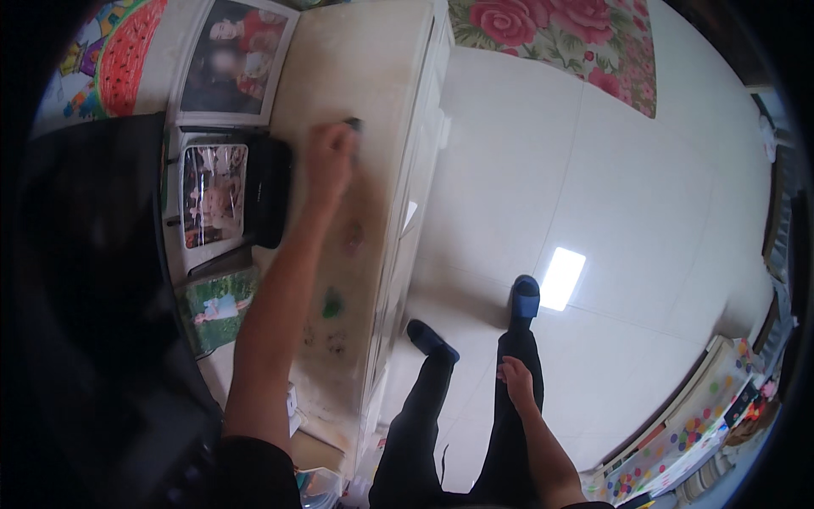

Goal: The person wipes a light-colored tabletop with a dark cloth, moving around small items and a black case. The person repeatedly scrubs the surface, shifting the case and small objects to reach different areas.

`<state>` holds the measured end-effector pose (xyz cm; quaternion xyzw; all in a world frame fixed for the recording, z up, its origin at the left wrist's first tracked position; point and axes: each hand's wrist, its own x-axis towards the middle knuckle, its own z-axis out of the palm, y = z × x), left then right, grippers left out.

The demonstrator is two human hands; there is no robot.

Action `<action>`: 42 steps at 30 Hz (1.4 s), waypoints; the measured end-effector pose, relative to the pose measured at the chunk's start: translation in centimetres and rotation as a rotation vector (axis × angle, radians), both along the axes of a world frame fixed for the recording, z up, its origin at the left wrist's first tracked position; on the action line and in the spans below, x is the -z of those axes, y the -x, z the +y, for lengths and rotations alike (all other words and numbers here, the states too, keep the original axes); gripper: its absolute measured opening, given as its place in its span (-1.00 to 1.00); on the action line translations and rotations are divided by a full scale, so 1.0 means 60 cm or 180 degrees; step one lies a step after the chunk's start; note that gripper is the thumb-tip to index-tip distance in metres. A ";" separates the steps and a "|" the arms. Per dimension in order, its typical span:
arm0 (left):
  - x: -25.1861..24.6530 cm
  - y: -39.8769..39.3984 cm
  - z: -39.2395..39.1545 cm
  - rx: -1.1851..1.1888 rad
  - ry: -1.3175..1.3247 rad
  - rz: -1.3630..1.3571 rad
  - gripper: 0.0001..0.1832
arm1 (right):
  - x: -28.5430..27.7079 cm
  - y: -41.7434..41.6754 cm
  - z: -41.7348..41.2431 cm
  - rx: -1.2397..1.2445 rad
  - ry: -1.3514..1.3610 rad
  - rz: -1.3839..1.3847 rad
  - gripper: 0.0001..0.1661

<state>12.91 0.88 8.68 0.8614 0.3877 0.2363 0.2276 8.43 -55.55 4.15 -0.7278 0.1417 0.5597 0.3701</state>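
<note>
My left hand [329, 159] is over the pale top of a long white cabinet [375, 76], its fingers curled around a small dark thing [353, 123] that is blurred and too small to name. Below that hand the cabinet top bears a reddish stain [353, 239], a green stain [332, 303] and dark marks [336, 342]. Down at the right, my right hand [516, 378] hangs in front of my leg, fingers loosely bent, with nothing seen in it.
Framed photos [230, 63], a black box-shaped device [270, 191] and a large dark screen [95, 267] line the cabinet's left side. A flowered cloth [610, 57] lies at the top. Dotted cloth [693, 432] covers something at the lower right. My slippered feet stand on pale tiles.
</note>
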 end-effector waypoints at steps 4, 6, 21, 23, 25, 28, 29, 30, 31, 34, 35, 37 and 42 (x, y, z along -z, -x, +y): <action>0.030 -0.046 0.110 -0.0825 0.0595 -0.0261 -0.84 | 0.021 -0.010 -0.043 -0.0150 0.0035 -0.0044 -0.64; 0.068 -0.084 0.141 -0.0260 -0.1457 -0.0032 -0.89 | 0.029 -0.010 -0.042 -0.0075 0.0042 0.0119 -0.64; -0.016 -0.018 -0.316 0.0909 0.1331 0.0138 -0.80 | -0.013 -0.027 -0.100 -0.0554 -0.0045 -0.0247 -0.65; -0.037 0.036 -0.329 0.0588 0.1403 0.0235 -0.82 | -0.043 -0.029 -0.084 -0.0314 -0.0126 0.0036 -0.64; -0.068 0.076 -0.375 0.0020 0.1917 0.0406 -0.78 | -0.065 -0.041 -0.039 -0.0146 -0.0328 0.0231 -0.61; -0.082 0.152 -0.463 -0.0778 0.2787 0.0599 -0.71 | -0.112 -0.060 0.062 -0.0478 -0.1036 0.0196 -0.49; -0.085 0.177 -0.494 -0.1052 0.3037 0.0641 -0.69 | -0.131 -0.066 0.102 -0.0481 -0.1373 0.0230 -0.42; -0.098 0.183 -0.522 -0.1493 0.3579 0.0250 -0.69 | -0.158 -0.081 0.148 -0.0612 -0.1486 0.0185 -0.38; -0.115 0.188 -0.551 -0.1943 0.4113 -0.0161 -0.70 | -0.175 -0.086 0.179 -0.0240 -0.1602 0.0500 -0.36; -0.114 0.241 -0.630 -0.2185 0.4575 -0.1130 -0.71 | -0.193 -0.073 0.223 -0.1681 -0.2071 -0.0039 -0.38; -0.116 0.255 -0.651 -0.2249 0.4682 -0.1363 -0.72 | -0.188 -0.060 0.218 -0.2179 -0.2108 -0.0361 -0.39; -0.144 0.262 -0.659 -0.2646 0.5242 -0.1970 -0.73 | -0.193 -0.035 0.200 -0.2259 -0.2211 -0.0445 -0.40; -0.175 0.336 -0.688 -0.2673 0.5469 -0.2559 -0.72 | -0.208 0.016 0.157 -0.2537 -0.2113 -0.0276 -0.26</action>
